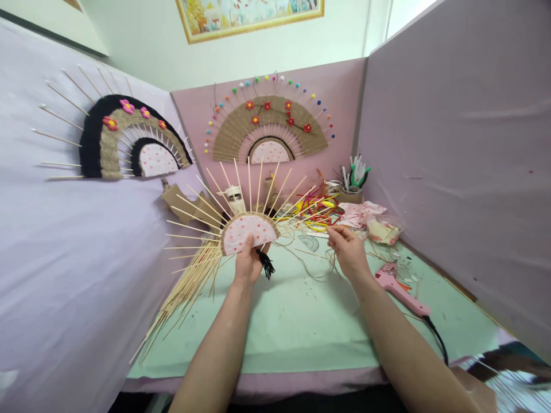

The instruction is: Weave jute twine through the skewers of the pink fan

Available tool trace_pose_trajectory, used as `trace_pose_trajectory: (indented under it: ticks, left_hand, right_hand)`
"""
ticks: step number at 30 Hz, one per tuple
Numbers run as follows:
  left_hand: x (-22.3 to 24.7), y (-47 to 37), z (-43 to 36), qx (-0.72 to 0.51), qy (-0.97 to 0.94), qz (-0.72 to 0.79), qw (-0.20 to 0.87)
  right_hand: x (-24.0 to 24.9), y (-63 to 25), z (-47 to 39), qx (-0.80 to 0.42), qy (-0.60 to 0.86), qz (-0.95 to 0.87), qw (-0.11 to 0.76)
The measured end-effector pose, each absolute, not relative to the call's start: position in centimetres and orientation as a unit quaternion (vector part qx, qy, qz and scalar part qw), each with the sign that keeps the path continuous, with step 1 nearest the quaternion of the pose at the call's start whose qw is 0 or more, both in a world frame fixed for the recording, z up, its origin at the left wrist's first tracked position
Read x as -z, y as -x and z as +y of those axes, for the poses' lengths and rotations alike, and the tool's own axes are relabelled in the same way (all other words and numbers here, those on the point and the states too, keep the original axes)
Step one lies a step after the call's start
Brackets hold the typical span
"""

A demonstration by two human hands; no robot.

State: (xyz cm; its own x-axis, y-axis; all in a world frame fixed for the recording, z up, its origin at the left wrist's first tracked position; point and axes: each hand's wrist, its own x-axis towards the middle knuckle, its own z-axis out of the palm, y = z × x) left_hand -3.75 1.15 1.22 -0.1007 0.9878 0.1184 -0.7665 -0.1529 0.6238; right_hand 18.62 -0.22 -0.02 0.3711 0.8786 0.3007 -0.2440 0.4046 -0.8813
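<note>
My left hand (pixel 251 261) grips a half-round fan base (pixel 258 228) by its straight lower edge, thumb on the front. Pink spotted cloth covers the base, and a twine band runs round its curved rim. Thin wooden sticks (pixel 259 184) fan outward from it. A black tassel (pixel 266 265) hangs beside my left fingers. To the right, my right hand (pixel 346 248) is closed in a pinch above the table. Loose beige twine (pixel 310 273) trails from the base toward it; I cannot make out clearly whether the fingertips hold that strand.
A pink glue gun (pixel 402 293) with a black cord lies at right. Bundled sticks (pixel 189 292) lie at left. Coloured pipe cleaners (pixel 316 209), cloth scraps (pixel 361 213) and a jar of tools (pixel 352 192) stand behind. Finished fans (pixel 269 135) hang on the partitions.
</note>
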Motion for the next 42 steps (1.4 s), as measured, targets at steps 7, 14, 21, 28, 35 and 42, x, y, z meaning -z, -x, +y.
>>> trace_pose_trajectory:
  ticks: [7,14,21,28,35,42]
  left_hand:
    - [-1.4,3.7,1.0,-0.708,-0.262,0.217,0.619]
    - [-1.3,3.7,1.1,-0.696,-0.261,0.228,0.629]
    - [-1.3,3.7,1.1,-0.69,-0.26,0.238,0.633]
    - [-1.5,3.5,0.8,-0.684,-0.28,0.238,0.631]
    - [-1.3,3.5,0.8,-0.674,-0.29,0.243,0.634]
    - [-1.4,3.7,1.0,-0.692,-0.286,0.236,0.619]
  right_hand:
    - [0.3,-20.1,0.8,-0.337,0.385,-0.368,0.777]
    - [0.0,-20.1,0.6,-0.346,0.344,-0.33,0.808]
    - [-0.3,-20.2,0.1,-0.238,0.398,-0.37,0.805]
    - [-0.5,-20.1,-0.4,-0.111,0.439,-0.413,0.79]
    - [0.0,-20.5,0.0,-0.079,0.477,-0.416,0.77]
    - [-0.1,-20.8,-0.2,-0.021,0.534,-0.452,0.715]
